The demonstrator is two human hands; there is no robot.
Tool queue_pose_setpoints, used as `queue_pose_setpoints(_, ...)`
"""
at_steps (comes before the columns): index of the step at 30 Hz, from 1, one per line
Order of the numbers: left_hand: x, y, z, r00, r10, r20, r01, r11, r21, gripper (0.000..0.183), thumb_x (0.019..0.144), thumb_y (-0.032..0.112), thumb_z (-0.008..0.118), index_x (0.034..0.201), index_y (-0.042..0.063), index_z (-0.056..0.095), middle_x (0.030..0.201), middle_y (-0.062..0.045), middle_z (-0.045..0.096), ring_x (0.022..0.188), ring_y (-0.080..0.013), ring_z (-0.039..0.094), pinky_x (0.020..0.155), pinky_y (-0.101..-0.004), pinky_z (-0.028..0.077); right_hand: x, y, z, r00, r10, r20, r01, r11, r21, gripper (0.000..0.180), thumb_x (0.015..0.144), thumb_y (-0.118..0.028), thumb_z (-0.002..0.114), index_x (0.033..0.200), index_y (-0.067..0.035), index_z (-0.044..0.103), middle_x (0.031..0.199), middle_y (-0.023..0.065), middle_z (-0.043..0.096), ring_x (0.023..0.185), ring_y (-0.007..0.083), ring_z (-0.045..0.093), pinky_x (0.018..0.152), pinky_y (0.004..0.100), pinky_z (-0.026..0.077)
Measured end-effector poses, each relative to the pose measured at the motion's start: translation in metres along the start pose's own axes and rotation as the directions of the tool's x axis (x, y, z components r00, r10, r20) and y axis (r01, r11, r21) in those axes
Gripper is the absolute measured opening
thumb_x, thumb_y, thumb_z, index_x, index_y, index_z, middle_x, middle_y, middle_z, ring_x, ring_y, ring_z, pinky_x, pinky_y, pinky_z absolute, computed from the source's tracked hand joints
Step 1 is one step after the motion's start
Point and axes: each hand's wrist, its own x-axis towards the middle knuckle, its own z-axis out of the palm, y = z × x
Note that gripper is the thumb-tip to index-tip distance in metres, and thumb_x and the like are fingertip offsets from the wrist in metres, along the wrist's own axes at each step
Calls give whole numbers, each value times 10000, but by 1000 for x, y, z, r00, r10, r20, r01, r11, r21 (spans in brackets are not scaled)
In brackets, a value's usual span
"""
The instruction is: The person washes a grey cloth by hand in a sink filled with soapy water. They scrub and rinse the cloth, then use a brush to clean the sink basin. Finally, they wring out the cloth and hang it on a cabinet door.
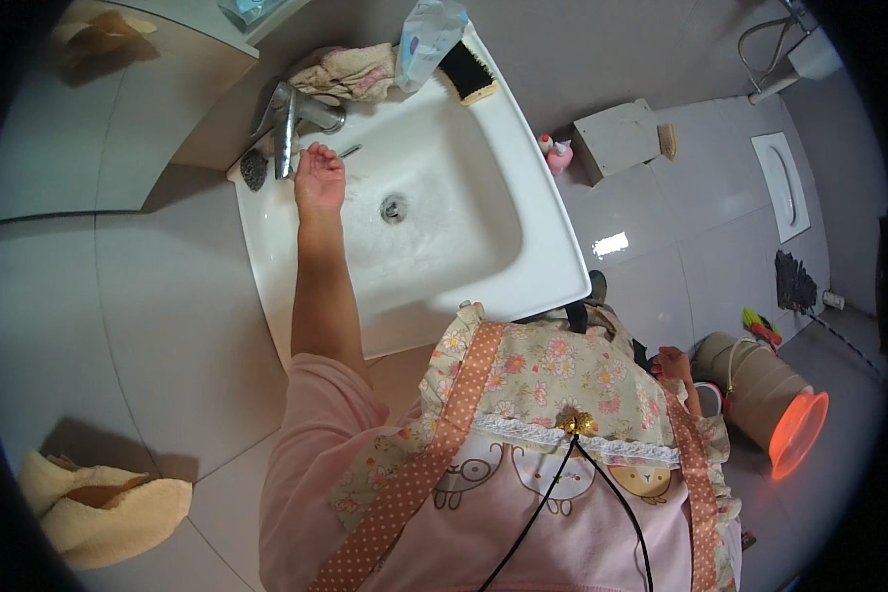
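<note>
My left hand (320, 177) is over the left side of a white ceramic washbasin (444, 200), palm up with loosely curled fingers and nothing in it. Right beside its fingers is a chrome faucet (286, 133); contact between them cannot be told. A metal drain (394, 209) sits in the basin floor, and no standing water is visible. My right hand (672, 363) hangs low at my side near a beige bucket (740, 377), its fingers bent and partly hidden, so what it holds is unclear.
On the basin's back rim lie a dark scouring pad (253, 169), a crumpled cloth (348, 72), a plastic package (431, 44) and a black-bristled brush (468, 72). A mirror (103, 126) juts out at left. An orange basin (799, 436) and a squat toilet (781, 186) are at right.
</note>
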Motion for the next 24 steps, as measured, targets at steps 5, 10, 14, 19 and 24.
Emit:
queue_pose_setpoints(5,-42,-105,20,962,-129,239,-49,783,621,174,879,201,516,922,39,563,833,-50,582,790,-147,565,702,-275,455,8,57,-2,993,-121,-10,120,987,-104,280,863,-125,526,1086,38,574,754,97,646,598,187,655,467,320,520)
queue_pose_setpoints(10,-101,-191,-4,719,-351,600,-672,-129,729,640,844,144,529,1393,30,220,1446,-159,226,1334,-319,218,1083,-408,215,-31,26,1,983,-181,-20,171,955,-241,239,878,-125,513,1048,26,586,771,107,651,600,185,653,461,315,511)
queue_pose_setpoints(14,-80,-179,-33,724,-432,537,-690,-466,555,664,874,213,499,1421,44,163,1496,-128,104,1384,-288,90,1111,-415,136,-52,26,5,994,-99,-48,95,992,-87,237,886,-98,507,1074,29,572,746,107,618,562,170,605,444,301,456)
queue_pose_setpoints(19,-30,-107,-95,865,-109,489,-365,-806,467,586,847,232,554,1334,-6,333,1420,-167,298,1337,-305,237,1086,-427,182,-61,9,9,997,38,-74,-39,999,-8,308,865,-63,507,1157,36,511,799,100,603,566,151,561,446,283,402)
queue_pose_setpoints(24,-18,-109,-68,811,23,585,-408,-695,592,435,814,208,599,1185,1,506,1260,-164,467,1200,-332,400,992,-451,315,-53,28,21,999,47,-18,-45,996,73,280,866,-74,501,1125,24,541,798,88,605,560,146,557,456,269,402)
